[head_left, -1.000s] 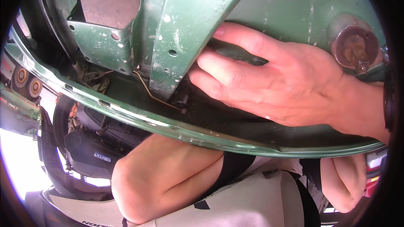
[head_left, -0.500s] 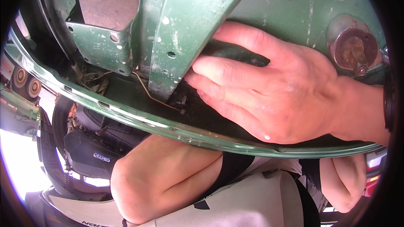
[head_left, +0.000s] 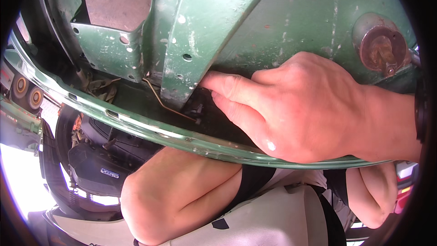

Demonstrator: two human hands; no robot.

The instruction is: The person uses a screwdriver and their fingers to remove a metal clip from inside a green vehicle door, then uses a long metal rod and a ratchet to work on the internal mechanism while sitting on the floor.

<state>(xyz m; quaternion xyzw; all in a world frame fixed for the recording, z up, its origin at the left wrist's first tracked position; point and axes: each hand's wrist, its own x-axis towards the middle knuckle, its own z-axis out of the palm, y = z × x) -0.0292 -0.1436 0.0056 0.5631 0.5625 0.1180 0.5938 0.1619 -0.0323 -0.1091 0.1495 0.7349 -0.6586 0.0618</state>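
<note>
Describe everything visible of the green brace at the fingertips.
The brace is tapered, metal-looking and green, scuffed and spotted with white. It slants down leftward from the picture's top edge, narrowing toward its lower end. Two holes show in its lower half. The right hand has a fingertip at its right edge, apparently touching; whether it reaches behind is unclear.

One hand [head_left: 298, 109] at three o'clock — one rusty fitting [head_left: 383, 51] at two — and two wheels [head_left: 21, 87] out at nine!
</note>
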